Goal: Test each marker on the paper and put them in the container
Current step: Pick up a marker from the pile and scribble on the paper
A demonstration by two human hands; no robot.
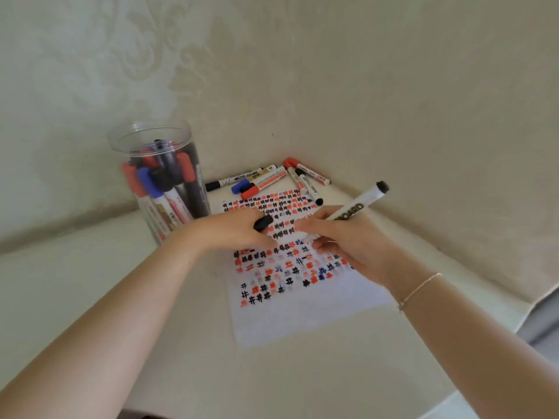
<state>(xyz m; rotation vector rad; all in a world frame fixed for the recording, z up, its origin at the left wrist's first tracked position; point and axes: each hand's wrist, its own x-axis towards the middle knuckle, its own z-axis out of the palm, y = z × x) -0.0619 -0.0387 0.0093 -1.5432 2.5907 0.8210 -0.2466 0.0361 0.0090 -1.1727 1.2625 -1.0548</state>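
The right hand (341,237) has its fingers (305,226) curled around a white marker (358,205), holding it slanted with its black end up and to the right and its lower end down at the paper (302,297); the tip itself is hidden by the fingers. The left hand (239,229) pinches a black cap (263,222) while resting on the paper's left part. The paper lies on the pale tabletop (181,343), most of it covered with rows of small red, black and blue marks, the near strip blank. At its far edge, loose markers (266,179) lie in a cluster by the wall. To the far left stands a clear container (160,182), holding capped markers upright. A thin bracelet (420,290) circles the right wrist.
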